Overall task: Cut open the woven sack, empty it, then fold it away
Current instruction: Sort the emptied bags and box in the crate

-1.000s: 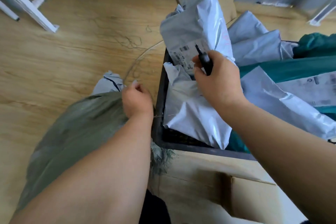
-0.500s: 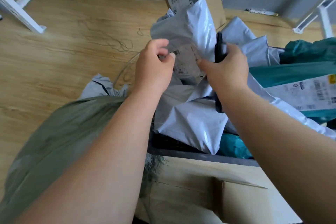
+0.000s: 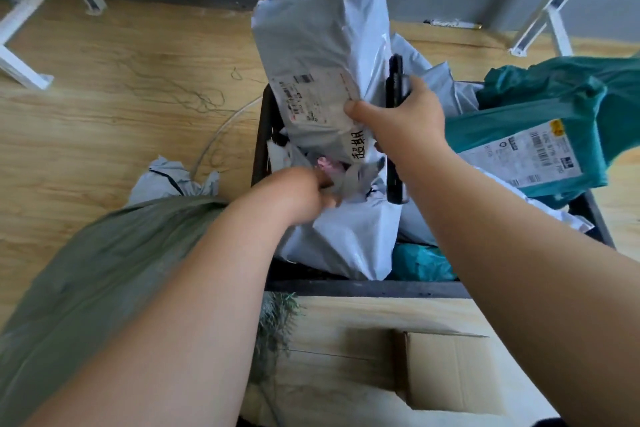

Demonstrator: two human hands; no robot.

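One sack (image 3: 104,253), two teal parcels (image 3: 540,135)

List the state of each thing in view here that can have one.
Green sack: slumped on the floor, a grey parcel poking from its mouth.
Black crate: heaped with parcels.
Tall grey parcel: upright, held by the right hand.
Black cutter: in the right hand's grip.
Left hand: reaching into the crate, grip unclear.
Cardboard box: closed.

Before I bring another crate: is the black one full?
Full: grey parcels and a teal parcel pile above the black crate's rim.
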